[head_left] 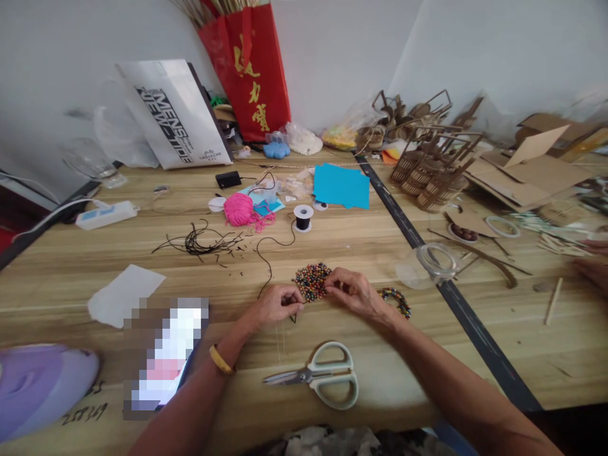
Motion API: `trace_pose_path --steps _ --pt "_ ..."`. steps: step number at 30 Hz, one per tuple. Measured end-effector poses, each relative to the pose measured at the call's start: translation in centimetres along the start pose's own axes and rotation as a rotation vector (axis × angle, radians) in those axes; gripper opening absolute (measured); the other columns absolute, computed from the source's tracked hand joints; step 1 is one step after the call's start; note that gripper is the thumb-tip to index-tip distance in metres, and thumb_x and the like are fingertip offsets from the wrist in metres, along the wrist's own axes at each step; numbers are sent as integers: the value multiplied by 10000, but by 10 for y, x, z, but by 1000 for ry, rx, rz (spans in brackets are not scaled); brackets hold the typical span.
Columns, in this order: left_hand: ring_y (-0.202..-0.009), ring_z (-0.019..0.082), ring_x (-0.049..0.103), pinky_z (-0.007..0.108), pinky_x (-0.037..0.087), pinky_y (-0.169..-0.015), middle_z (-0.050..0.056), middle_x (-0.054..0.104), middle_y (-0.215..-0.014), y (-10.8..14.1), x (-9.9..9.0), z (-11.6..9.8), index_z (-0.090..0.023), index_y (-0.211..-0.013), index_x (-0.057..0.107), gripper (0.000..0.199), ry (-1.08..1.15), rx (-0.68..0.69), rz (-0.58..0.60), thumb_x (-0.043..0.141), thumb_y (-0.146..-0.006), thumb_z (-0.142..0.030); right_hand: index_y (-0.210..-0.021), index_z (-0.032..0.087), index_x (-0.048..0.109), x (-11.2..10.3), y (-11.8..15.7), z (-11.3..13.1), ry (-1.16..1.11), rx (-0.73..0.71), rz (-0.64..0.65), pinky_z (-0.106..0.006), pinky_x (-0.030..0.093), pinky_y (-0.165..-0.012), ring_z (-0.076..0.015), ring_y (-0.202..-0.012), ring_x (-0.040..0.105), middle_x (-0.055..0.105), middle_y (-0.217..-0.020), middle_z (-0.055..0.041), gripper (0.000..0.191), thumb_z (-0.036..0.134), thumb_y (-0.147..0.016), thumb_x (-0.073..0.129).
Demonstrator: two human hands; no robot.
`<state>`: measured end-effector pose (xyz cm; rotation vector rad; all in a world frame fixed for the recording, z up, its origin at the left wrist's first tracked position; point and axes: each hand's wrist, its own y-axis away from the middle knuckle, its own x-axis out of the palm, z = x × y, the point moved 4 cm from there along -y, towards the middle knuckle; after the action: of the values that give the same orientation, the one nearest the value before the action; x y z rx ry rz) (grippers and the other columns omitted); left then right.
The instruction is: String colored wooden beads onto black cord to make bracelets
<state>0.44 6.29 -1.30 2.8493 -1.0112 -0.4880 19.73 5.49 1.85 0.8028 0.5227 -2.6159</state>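
Note:
My left hand (279, 305) is closed in a pinch on a thin black cord (270, 269), and a short dark end pokes out below the fingers. The cord runs back to a white spool of black cord (303, 218). A pile of small multicoloured beads (310, 282) lies just beyond and between my hands. At the pile's right edge my right hand (352, 290) has its fingertips pressed together; what sits in them is too small to make out. Partly behind my right wrist rests a beaded loop (399, 301). White-handled scissors (327, 375) lie nearer to me.
A phone (175, 354) and white paper (126, 294) lie left. Cut black cords (199, 242), pink yarn (239, 209) and blue sheets (341, 185) are farther back. Right stand a clear plastic jar (430, 263) and small woven baskets (427, 180). Another person's hand (595, 269) shows at the right edge.

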Motion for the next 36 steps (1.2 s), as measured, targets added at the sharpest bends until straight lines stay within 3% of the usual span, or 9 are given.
trace_pose_path --steps 4,9,16,20,24,33,36 --pt "-475 71 475 170 356 -472 -30 522 -540 0 -11 5 -128 -695 570 98 -77 -4 -70 584 -727 -220 -871 165 622 4 2 3 126 -164 70 -250 454 -676 -144 -764 565 600 -871 -70 135 208 -906 499" --pt "-508 82 476 181 355 -501 -23 547 -550 1 -29 6 -130 -698 587 115 -162 1 -176 585 -736 -239 -883 172 619 12 5 4 322 -217 176 -228 445 -673 -133 -771 568 580 -868 -58 174 183 -929 452" --pt "-598 107 539 215 418 -596 1 603 -628 3 -45 -1 -128 -686 565 201 45 11 -360 634 -723 -314 -922 180 608 22 8 0 468 -262 203 -215 411 -624 -124 -755 556 573 -864 -44 151 176 -930 457" --pt "-657 124 584 245 463 -668 30 658 -690 7 -41 -7 -123 -726 578 242 189 -32 -322 653 -732 -353 -919 184 605 24 8 -1 512 -272 195 -208 389 -587 -118 -726 543 560 -850 -38 152 174 -929 454" --pt "-635 114 580 236 464 -644 26 652 -667 9 -31 -16 -123 -720 574 268 239 -6 -230 663 -735 -375 -930 185 601 24 8 0 503 -268 180 -207 373 -567 -116 -705 534 554 -841 -38 143 161 -925 460" --pt "-512 93 563 186 419 -489 12 615 -587 8 6 -7 -140 -730 517 302 210 -88 77 633 -744 -419 -887 171 591 21 7 3 495 -270 168 -206 382 -574 -115 -689 530 554 -823 -46 174 169 -939 425" --pt "-503 104 562 197 421 -487 7 610 -579 9 11 -5 -156 -712 504 236 148 -126 125 600 -762 -365 -887 172 584 20 7 3 495 -270 168 -214 407 -606 -126 -735 551 575 -837 -51 177 183 -943 417"
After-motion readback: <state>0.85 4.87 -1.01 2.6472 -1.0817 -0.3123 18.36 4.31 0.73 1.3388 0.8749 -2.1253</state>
